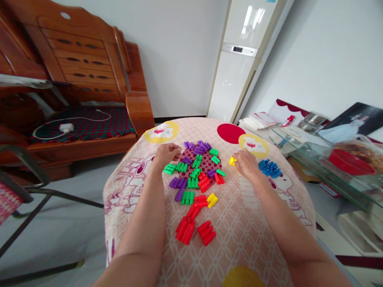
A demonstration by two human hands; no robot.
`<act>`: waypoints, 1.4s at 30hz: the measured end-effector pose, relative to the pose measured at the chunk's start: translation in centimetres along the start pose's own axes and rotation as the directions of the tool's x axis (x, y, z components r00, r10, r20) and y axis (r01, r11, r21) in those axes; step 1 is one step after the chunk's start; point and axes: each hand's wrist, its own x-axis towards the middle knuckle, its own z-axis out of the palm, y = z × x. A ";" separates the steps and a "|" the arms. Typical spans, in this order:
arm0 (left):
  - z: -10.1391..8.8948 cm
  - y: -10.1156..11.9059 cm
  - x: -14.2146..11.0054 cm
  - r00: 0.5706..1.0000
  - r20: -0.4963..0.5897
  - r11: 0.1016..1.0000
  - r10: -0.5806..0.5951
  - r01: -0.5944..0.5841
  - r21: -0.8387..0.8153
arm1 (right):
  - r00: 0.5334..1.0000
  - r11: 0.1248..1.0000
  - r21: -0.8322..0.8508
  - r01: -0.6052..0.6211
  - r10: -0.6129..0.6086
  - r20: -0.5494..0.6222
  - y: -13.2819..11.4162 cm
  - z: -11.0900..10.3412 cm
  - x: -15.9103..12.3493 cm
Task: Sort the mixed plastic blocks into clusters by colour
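Observation:
My left hand (168, 154) hovers at the left of the pile, fingers loosely bent and slightly apart, and I see nothing in it. Green tube-like plastic pieces (170, 169) lie just below it, purple ones (188, 145) to its right. On the other side, my right hand (245, 162) is closed at the fingertips on yellow tube-like pieces (232, 161). Blue pieces (270, 168) are heaped beside that wrist. Between my arms lie red pieces (185, 230), green pieces (187, 197) and a yellow group (212, 200), mostly side by side in small groups.
A patterned cloth (245, 223) covers the round table. To the right stands a glass shelf (326, 167) with a red bowl (351, 161) and papers. A wooden bench (86, 59) is at the left, a metal-framed chair (38, 187) nearer, and a tall white cabinet unit (233, 75) behind.

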 end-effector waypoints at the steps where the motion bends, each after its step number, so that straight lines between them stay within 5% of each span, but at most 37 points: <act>1: 0.0 0.1 0.0 1.000 -0.002 1.000 -0.002 0.002 0.001 | 0.999 0.999 0.035 0.010 -0.008 -0.034 -0.5 -0.3 -0.5; 8: 0.0 0.0 0.0 1.000 -0.004 1.000 -0.005 0.005 0.003 | 0.957 0.904 0.379 0.200 -0.264 0.124 -6.3 -1.1 -5.9; 14: 0.2 0.1 0.0 1.000 0.003 1.000 0.002 -0.002 0.005 | 0.891 0.843 0.359 0.401 -0.449 0.058 -9.1 1.0 -8.7; 22: 0.0 0.1 0.0 1.000 0.000 1.000 -0.005 0.005 0.004 | 0.967 0.904 0.374 0.210 -0.248 0.057 -6.4 -0.9 -7.6; 25: 0.1 -0.1 0.1 1.000 -0.001 1.000 -0.009 0.009 0.009 | 0.995 0.894 0.437 0.100 -0.080 -0.064 -3.5 -0.2 -6.1; 30: 0.2 -0.4 0.3 1.000 0.006 1.000 -0.020 0.020 0.016 | 0.968 0.877 0.469 -0.107 0.199 -0.152 0.4 2.0 -3.0; 42: 0.0 -1.0 0.7 1.000 0.008 1.000 -0.024 0.024 0.008 | 0.962 0.904 0.365 -0.224 0.264 -0.063 0.7 3.2 -0.6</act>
